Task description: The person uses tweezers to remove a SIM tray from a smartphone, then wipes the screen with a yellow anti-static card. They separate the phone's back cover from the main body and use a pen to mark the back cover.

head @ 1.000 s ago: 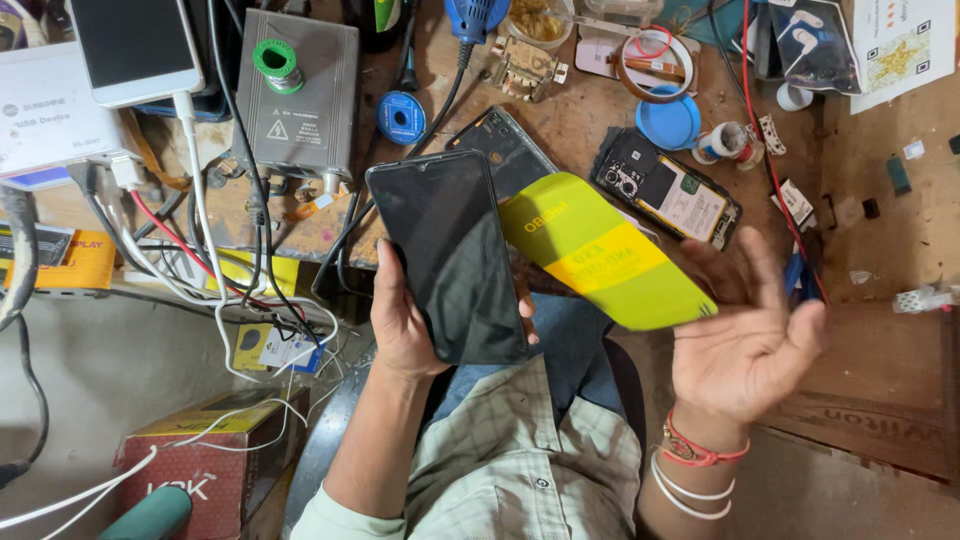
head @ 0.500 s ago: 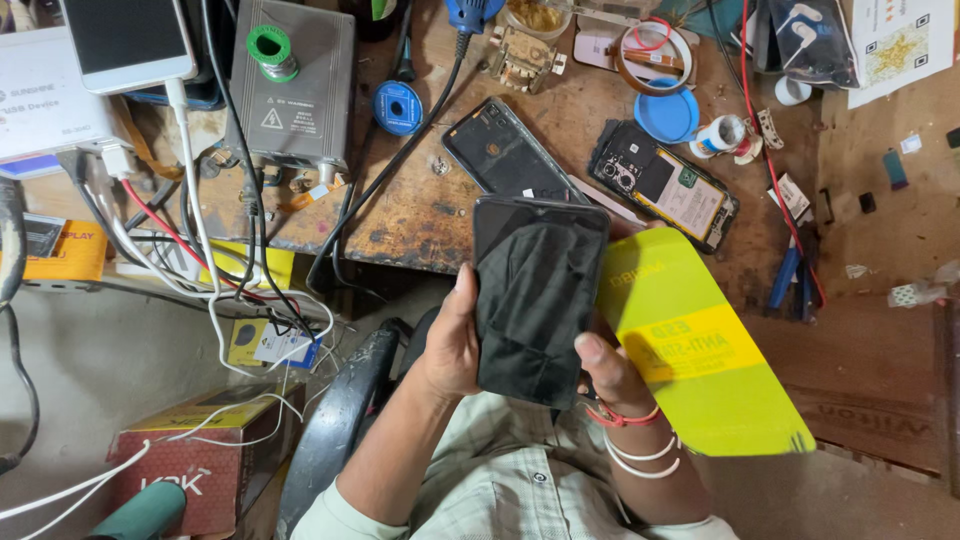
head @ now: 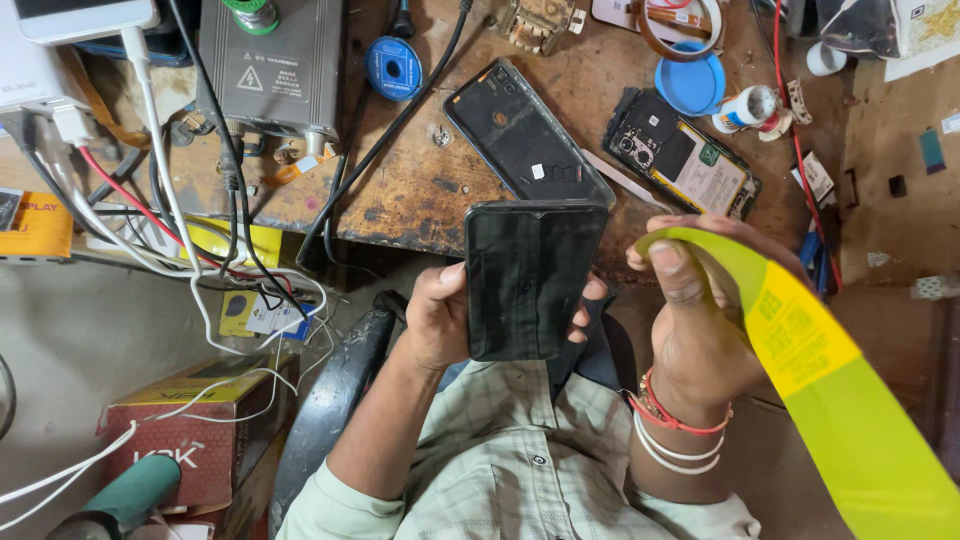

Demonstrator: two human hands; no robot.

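The phone (head: 528,278) in your left hand (head: 450,318) is a dark, glossy slab held upright with its screen facing you, its glass streaked with faint smudges and reflections. It sits in front of your chest, just below the near edge of the wooden workbench (head: 420,190). Your left hand wraps it from behind: the thumb presses the left edge and the fingertips (head: 592,290) curl round the right edge, so the grip is closed firmly on it.

Just right of the phone, your right hand (head: 700,320) pinches the top end of a yellow-green film (head: 830,390) between thumb and fingers. The film arches over your fingers and runs down and away to the lower right, with a yellow printed patch partway along. Red and white bangles (head: 672,430) ring that wrist.

Directly above the phone, on the bench, lies a black back cover (head: 525,135), tilted. Right of that cover rests an opened phone (head: 685,155) with its circuit parts showing, and a blue lid (head: 695,85) and a small white bottle (head: 745,105) lie just beyond it.

Up and left of the phone stands a grey metal box (head: 270,65), with a blue solder reel (head: 393,68) beside it. Left of the phone, white and red cables (head: 170,230) hang over the bench edge, and below them sits a cardboard box (head: 195,430).
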